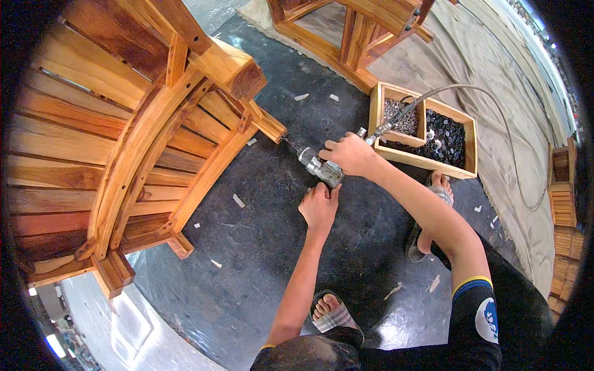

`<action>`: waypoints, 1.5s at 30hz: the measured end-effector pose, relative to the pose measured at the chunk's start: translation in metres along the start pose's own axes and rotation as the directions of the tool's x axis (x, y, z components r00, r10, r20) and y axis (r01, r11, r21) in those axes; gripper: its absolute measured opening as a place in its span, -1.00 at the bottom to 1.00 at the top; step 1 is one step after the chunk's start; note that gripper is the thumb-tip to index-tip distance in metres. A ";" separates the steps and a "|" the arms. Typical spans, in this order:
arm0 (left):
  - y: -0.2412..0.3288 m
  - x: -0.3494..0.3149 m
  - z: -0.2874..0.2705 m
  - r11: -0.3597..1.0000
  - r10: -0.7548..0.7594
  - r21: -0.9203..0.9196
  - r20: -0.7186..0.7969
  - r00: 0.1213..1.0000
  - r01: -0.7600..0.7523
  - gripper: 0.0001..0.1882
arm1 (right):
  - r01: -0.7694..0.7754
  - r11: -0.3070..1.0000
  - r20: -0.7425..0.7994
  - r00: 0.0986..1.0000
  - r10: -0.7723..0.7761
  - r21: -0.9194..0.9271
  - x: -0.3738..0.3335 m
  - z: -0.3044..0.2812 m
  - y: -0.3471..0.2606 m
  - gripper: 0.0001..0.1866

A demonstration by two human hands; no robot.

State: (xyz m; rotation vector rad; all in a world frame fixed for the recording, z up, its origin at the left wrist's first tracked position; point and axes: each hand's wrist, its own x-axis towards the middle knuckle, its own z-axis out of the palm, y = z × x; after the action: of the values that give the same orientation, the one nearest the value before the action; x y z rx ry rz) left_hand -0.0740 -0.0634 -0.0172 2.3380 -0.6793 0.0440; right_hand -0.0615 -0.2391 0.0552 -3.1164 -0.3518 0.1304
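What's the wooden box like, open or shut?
Open: the wooden box has no lid over it, and silvery pieces and dark pieces show inside.

The person's bare left hand (318, 207) is curled, thumb pointing forward, its left forearm (298, 281) stretched ahead. Farther forward, the bare right hand (355, 154) has bent fingers, its right forearm (424, 204) slanting inward from a bent elbow (468, 247).

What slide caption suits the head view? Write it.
Bare left hand and bare right hand on a silver metal power tool, its thin bit pointing at brown, slatted wooden furniture.
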 end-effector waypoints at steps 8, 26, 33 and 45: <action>-0.007 -0.001 -0.016 0.995 0.079 -0.056 0.027 0.997 -0.078 -0.52 | -0.011 1.000 -0.024 1.000 0.011 -0.021 -0.003 0.002 -0.006 -0.63; -0.046 -0.057 -0.125 0.148 -0.315 -0.876 0.398 0.862 0.459 -0.76 | -0.310 0.856 -0.140 0.908 0.396 0.414 -0.028 -0.095 -0.084 -0.53; -0.074 -0.070 -0.170 -0.414 -0.511 -0.805 0.592 0.623 0.425 -0.68 | -0.248 0.419 0.075 0.919 0.387 0.873 -0.066 -0.130 -0.136 -0.56; -0.086 -0.029 -0.273 -0.528 -0.466 -0.824 0.484 0.741 0.205 -0.64 | -0.378 0.256 0.317 0.915 0.249 0.890 -0.026 -0.148 -0.251 0.02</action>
State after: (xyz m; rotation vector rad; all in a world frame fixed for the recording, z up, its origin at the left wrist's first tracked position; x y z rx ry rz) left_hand -0.0169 0.1759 0.1313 0.5038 0.4222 -0.5137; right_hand -0.1304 0.0008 0.2083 -1.8957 0.3115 0.3620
